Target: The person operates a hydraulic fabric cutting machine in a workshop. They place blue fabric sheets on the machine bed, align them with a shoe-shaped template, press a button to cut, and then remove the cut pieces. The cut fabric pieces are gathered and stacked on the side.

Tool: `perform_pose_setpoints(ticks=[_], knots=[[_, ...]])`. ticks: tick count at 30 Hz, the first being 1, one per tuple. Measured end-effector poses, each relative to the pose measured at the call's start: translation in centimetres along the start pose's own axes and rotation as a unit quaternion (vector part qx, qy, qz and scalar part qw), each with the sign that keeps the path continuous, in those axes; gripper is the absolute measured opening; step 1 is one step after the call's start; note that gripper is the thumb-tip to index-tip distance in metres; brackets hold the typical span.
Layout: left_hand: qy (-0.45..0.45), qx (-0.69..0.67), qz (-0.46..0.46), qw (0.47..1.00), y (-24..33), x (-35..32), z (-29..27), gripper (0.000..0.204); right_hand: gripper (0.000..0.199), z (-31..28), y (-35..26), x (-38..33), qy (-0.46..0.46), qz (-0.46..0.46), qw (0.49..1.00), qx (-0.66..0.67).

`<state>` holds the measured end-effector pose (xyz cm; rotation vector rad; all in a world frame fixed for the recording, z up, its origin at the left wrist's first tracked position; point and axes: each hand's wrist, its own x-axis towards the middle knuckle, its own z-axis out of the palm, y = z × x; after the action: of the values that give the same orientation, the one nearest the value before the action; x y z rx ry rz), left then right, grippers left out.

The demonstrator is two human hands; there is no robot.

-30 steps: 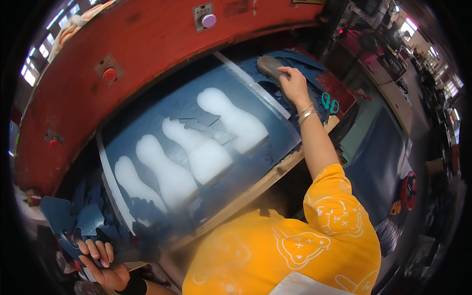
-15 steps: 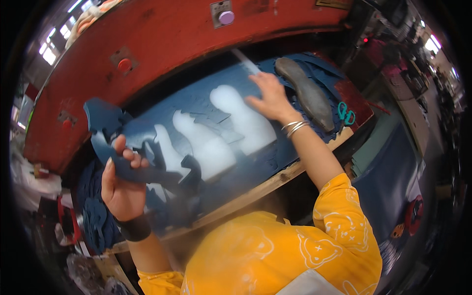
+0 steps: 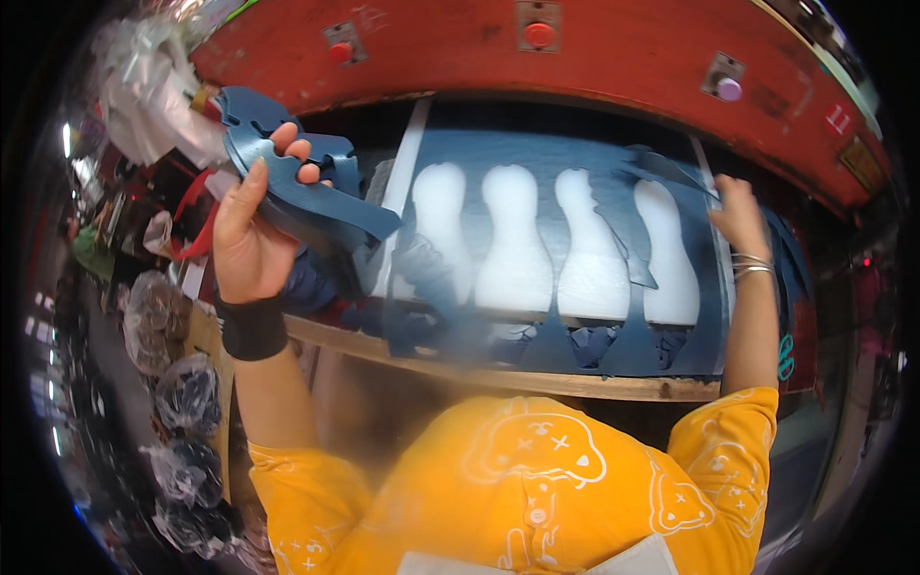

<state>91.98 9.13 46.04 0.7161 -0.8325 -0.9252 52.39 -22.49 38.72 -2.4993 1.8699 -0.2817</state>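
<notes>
My left hand (image 3: 257, 220) is raised at the left, closed around a bundle of bendy blue cut pieces (image 3: 297, 187) with curved edges. Across the bed in front of me lies a blue sheet (image 3: 709, 331) with several sole-shaped openings, and the white board (image 3: 517, 264) shows through them. My right hand (image 3: 740, 216) is at the sheet's right edge, its fingers bent together on the blue material; its fingertips are partly hidden. A loose blue scrap (image 3: 671, 172) reaches from the sheet toward those fingers. Another narrow scrap (image 3: 637, 259) lies over one opening.
A red machine beam (image 3: 441, 48) with red and purple buttons spans the far side. A wooden rail (image 3: 613, 385) edges the bed nearest me. Teal scissors (image 3: 786, 356) are at the right. Clear plastic bags (image 3: 182, 393) stand at the lower left.
My view has swung left. My left hand still grips the blue pieces, now more clearly in view. My right hand has moved from above the sheet to its right edge, and the openings show more fully.
</notes>
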Motion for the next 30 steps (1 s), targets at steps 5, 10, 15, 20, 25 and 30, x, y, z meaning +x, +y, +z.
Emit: perform_pose_setpoints(ticks=[5, 10, 15, 20, 25, 30], knots=[[0.026, 0.048, 0.023, 0.998, 1.6, -0.7, -3.5, 0.043, 0.052, 1.4, -8.3, -1.3, 0.155, -0.289, 0.937, 0.121], [0.079, 0.093, 0.027, 0.992, 0.6, -0.6, -6.8, 0.044, 0.080, 11.0, -26.3, -11.9, -0.143, -0.472, 0.847, 0.200], [0.091, 0.094, 0.021, 0.991, -0.5, -0.5, -8.8, 0.045, 0.051, 9.8, -25.1, -12.6, -0.203, -0.425, 0.786, 0.402], [0.021, 0.028, -0.022, 0.999, -2.6, 1.8, -7.2, 0.042, 0.046, 6.1, -10.2, -2.7, -0.261, -0.197, 0.702, 0.632], [-0.030, 0.010, -0.053, 0.998, -5.6, 4.1, -3.4, 0.043, 0.055, 7.6, 0.2, 0.3, 0.002, -0.046, 0.996, 0.080], [-0.106, -0.040, -0.097, 0.989, -8.1, 5.2, 0.2, 0.043, 0.050, 8.1, 1.7, -0.6, -0.050, -0.021, 0.998, 0.014]])
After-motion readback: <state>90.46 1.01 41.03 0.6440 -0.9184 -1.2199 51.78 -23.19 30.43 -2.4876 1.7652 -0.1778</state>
